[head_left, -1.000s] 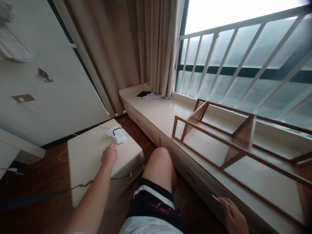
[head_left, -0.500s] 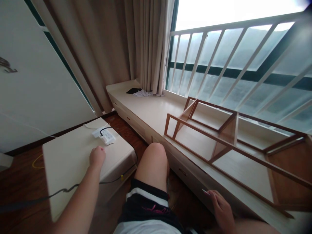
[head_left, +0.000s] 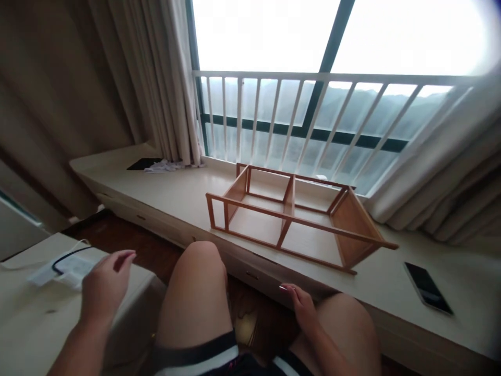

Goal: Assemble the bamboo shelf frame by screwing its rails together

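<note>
Evidently right hand [head_left: 303,307] with rod [head_left: 283,288]

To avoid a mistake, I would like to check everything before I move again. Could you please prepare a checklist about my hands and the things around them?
1. Right hand holding the thin metal rod: ok.
2. Left hand free: cannot tell; its fingers are drawn together, perhaps around something small.
3. Wooden shelf frame resting on the window bench: ok.
4. Smartphone apart from the frame: ok.
5. Left hand clear of the white power strip: cannot tell; they overlap in this view.
</note>
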Demonstrator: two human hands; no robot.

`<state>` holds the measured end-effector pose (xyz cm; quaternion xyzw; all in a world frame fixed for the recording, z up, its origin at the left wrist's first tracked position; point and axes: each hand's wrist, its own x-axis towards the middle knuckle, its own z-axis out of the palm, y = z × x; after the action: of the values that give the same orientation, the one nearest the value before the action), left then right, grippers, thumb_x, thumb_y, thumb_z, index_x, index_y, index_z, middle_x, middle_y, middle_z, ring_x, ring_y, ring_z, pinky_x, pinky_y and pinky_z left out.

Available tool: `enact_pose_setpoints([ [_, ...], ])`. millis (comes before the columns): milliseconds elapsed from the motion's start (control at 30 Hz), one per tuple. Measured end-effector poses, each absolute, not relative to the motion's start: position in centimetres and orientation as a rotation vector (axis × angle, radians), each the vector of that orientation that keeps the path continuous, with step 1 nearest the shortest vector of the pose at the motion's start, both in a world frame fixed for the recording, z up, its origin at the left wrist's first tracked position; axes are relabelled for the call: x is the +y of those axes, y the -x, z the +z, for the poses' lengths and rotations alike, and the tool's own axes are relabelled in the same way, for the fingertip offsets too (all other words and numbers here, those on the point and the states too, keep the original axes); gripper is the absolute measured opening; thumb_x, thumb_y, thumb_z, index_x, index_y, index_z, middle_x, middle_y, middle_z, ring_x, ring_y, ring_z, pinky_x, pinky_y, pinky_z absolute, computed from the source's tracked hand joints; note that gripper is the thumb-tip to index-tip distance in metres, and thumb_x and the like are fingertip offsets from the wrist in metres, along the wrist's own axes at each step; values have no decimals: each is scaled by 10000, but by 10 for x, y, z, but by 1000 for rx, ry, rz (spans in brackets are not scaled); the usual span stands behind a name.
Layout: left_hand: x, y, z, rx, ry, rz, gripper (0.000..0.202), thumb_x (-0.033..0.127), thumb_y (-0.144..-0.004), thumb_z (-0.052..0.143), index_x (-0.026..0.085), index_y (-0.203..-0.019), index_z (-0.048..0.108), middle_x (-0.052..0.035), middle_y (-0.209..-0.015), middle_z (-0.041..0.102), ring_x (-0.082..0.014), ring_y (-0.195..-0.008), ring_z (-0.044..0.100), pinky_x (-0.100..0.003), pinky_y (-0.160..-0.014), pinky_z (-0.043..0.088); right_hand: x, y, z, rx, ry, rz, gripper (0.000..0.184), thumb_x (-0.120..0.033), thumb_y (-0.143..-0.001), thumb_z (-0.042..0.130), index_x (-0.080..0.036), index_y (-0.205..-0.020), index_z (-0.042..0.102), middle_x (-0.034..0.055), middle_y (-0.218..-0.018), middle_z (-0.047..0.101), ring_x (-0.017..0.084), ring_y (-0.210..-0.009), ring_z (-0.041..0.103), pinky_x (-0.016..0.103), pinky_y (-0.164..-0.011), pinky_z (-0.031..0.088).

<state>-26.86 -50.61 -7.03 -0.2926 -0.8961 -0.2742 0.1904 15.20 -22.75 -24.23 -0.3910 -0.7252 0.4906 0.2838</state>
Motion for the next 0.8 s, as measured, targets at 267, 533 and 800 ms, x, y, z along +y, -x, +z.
enact_pose_setpoints([
  [267, -356, 182, -29, -2252, 1491, -1403, 286, 407, -892, 537, 205, -980, 718, -59, -1002, 709, -208, -913, 655, -302, -857, 493, -231, -148, -225, -1569, 1002, 1429, 482, -589, -916, 475, -181, -981, 723, 139, -1059, 740, 296, -979, 685, 428, -839, 522],
  [533, -265, 105, -31, -2191, 2251, -2062, 210, 345, -813, 684, 196, -942, 611, -1, -710, 686, -138, -627, 604, -250, -612, 480, -227, -136, -159, -1329, 891, 1427, 337, -488, -904, 559, -180, -960, 684, 30, -744, 632, 179, -716, 621, 334, -723, 508],
  [800, -218, 64, -36, -2052, 2619, -2431, 223, 311, -814, 677, 187, -912, 520, 3, -655, 667, -104, -548, 555, -223, -553, 444, -208, -120, -61, -1640, 832, 1230, 240, -297, -890, 567, -214, -1112, 606, -58, -664, 382, 107, -562, 349, 243, -529, 311],
])
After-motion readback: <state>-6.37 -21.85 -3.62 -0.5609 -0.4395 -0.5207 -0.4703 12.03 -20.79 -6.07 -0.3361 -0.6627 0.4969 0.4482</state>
